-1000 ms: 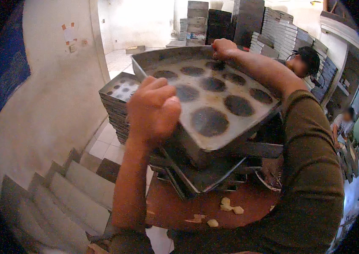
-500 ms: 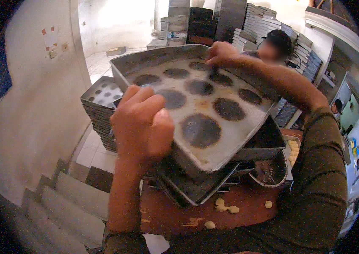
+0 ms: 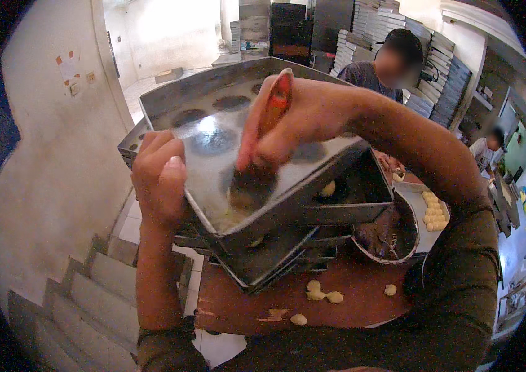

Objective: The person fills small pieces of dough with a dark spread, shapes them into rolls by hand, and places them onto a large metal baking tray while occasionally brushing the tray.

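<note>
My left hand [image 3: 160, 177] is closed on the left rim of a deep rectangular metal tray [image 3: 206, 178] with round dark patches on its floor. The tray is tilted on top of other dark trays [image 3: 263, 263]. In my right hand [image 3: 312, 111] is a brush [image 3: 280, 99] with a reddish-brown handle. Its blurred bristles point down at the tray floor near the front corner. Wet shine shows on one round patch. Dough pieces [image 3: 323, 292] lie on the reddish table [image 3: 232, 307] below.
A dark bowl [image 3: 393, 239] stands right of the trays, beside a pan of dough balls [image 3: 434, 214]. Steps [image 3: 105, 276] run along the left wall. A person in a dark cap [image 3: 362, 73] is across the table, with stacked trays [image 3: 439, 99] behind. Another person [image 3: 483, 152] is farther right.
My right hand has come from the tray's far side to its near corner, bringing the brush along. The tray and my left hand have shifted left in view.
</note>
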